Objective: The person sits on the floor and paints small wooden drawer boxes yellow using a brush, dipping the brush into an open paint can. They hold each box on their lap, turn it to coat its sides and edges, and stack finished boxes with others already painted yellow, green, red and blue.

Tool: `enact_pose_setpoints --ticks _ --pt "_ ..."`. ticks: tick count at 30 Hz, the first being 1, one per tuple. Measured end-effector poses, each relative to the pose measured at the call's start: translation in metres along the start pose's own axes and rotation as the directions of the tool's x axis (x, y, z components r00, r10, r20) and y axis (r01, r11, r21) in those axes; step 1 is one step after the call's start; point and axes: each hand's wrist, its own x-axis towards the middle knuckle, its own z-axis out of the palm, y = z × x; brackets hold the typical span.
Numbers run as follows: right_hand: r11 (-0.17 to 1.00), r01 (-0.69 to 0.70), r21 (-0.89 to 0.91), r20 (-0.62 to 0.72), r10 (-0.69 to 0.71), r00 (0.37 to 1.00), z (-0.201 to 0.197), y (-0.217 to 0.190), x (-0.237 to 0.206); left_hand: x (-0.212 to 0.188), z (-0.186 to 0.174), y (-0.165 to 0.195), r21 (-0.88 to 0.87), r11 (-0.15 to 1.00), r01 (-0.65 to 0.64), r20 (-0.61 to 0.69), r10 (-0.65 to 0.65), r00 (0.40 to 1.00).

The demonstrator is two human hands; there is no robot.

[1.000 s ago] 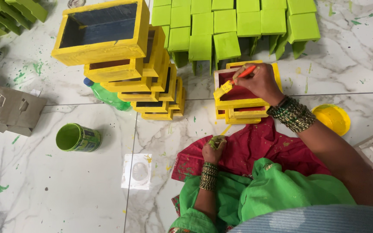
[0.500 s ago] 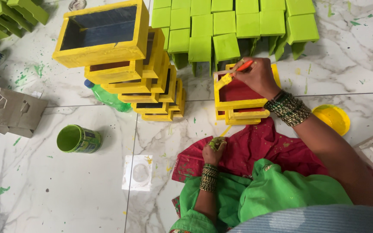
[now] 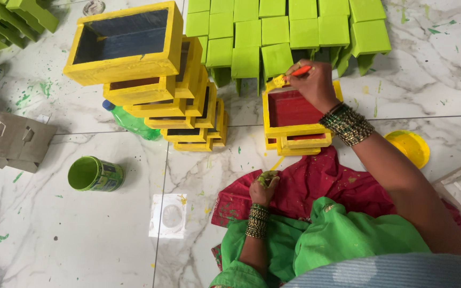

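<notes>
My right hand (image 3: pixel 316 84) grips a paintbrush (image 3: pixel 289 76) with an orange handle; its yellow bristle end touches the far left corner of a yellow wooden box with a red inside (image 3: pixel 290 111). That box rests on top of two more yellow boxes (image 3: pixel 300 144). My left hand (image 3: pixel 264 186) is curled, smeared with green and yellow paint, and rests on a red cloth (image 3: pixel 316 181) on the floor; whether it holds anything cannot be made out.
A leaning stack of several yellow boxes (image 3: pixel 156 80) stands to the left, a green bottle (image 3: pixel 129 120) behind it. Rows of green painted pieces (image 3: pixel 273 26) lie at the top. A green paint tin (image 3: pixel 94 174), a yellow lid (image 3: pixel 409 146), a grey cardboard piece (image 3: pixel 9 138) sit around.
My right hand has moved the brush along the red box's rim from its near left side up to the far left corner. The left hand has stayed put.
</notes>
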Motion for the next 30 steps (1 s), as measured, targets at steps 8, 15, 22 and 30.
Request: enact_pose_setpoints --ticks 8,15,22,30 --pt "0.998 -0.021 0.064 0.04 0.018 0.999 0.0 -0.022 0.001 -0.004 -0.006 0.012 -0.013 1.0 0.026 0.015 -0.026 1.0" --pt "0.999 0.024 0.049 -0.011 -0.023 1.0 -0.004 -0.025 0.002 -0.004 -0.008 0.015 0.005 1.0 0.026 0.017 -0.026 1.0" --pt "0.96 0.243 -0.138 0.241 -0.205 0.949 -0.016 -0.013 -0.018 -0.007 -0.008 0.017 0.026 1.0 0.011 0.017 -0.011 1.0" --pt "0.927 0.226 -0.3 0.171 -0.181 0.969 -0.05 -0.009 -0.032 -0.015 -0.004 0.024 0.018 0.999 0.031 0.012 -0.031 0.999"
